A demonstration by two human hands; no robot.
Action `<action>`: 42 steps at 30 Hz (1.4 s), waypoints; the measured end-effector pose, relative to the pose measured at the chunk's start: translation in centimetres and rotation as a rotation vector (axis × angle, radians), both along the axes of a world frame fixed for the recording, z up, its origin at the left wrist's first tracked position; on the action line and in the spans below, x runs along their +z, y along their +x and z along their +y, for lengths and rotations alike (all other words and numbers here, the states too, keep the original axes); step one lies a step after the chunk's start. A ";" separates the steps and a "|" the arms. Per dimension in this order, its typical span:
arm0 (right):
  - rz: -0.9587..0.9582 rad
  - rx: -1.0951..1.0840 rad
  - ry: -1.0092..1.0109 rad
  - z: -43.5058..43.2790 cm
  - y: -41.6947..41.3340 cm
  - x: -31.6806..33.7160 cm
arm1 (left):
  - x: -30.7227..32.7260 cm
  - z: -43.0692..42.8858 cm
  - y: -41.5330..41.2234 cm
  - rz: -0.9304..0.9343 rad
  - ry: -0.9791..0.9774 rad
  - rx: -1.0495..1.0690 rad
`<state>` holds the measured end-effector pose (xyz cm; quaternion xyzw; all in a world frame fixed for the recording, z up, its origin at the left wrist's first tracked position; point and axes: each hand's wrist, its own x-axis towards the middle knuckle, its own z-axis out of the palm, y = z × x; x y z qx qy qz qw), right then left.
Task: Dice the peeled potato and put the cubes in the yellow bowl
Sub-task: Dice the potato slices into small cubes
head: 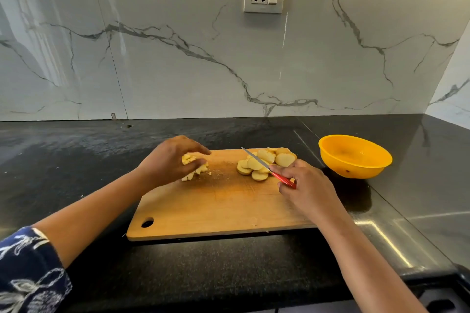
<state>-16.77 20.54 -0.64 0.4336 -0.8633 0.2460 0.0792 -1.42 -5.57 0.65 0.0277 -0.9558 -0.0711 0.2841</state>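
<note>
Overlapping loosely, pale round potato slices (264, 163) sit near small irregular cubes (188, 177).

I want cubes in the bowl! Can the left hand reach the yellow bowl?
Probably, but not straight: the left hand holds cubes, and the potato slices, knife and right hand lie between it and the yellow bowl. It must lift over.

One bowl (354, 166), one knife (266, 166), one board (216, 207)
</note>
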 end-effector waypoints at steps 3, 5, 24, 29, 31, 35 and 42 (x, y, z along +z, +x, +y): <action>0.005 -0.004 0.002 0.0 0.0 0.0 | -0.6 -0.2 -0.5 -0.304 -0.095 -0.063; 0.004 -0.004 0.006 -0.1 0.1 0.0 | -1.0 -0.8 -0.6 -0.319 -0.109 -0.051; -0.010 0.015 -0.035 -0.4 0.4 0.0 | 0.1 -0.8 0.1 0.094 0.045 0.031; 0.002 0.016 -0.110 -1.0 -1.0 1.1 | -0.1 -0.8 -1.0 -0.001 -0.090 0.195; 0.023 0.003 -0.178 -1.6 -1.9 1.8 | 0.2 0.2 -2.3 -0.125 -0.080 0.172; 0.016 -0.036 -0.232 -2.3 -3.0 1.8 | 0.8 3.4 -6.0 -0.325 0.079 0.079; 0.041 -0.057 -0.152 -1.6 -3.3 0.7 | 1.0 5.0 -9.4 -0.421 0.071 -0.016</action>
